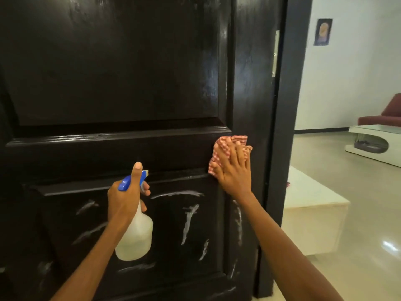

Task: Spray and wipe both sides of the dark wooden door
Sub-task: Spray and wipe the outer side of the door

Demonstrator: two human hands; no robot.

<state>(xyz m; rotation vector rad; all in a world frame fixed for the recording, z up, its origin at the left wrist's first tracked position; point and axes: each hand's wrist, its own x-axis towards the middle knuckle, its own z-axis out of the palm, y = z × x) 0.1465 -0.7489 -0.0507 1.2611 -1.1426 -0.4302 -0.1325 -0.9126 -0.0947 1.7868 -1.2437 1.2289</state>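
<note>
My right hand [233, 170] presses the cloth [225, 146] flat; streaks [188, 222] lie at seven o'clock, nearer my left hand [124, 198] gripping the spray bottle [135, 240]

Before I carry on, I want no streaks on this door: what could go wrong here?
White streaks on the lower panel may dry while the cloth under the right hand works higher up. The bottle in the left hand hangs close to the door and might knock it.

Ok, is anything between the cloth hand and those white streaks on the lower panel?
Nothing visible. The right hand presses the checked cloth flat on the door just above the streaks. The spray bottle, held by the left hand, hangs further left.
</note>
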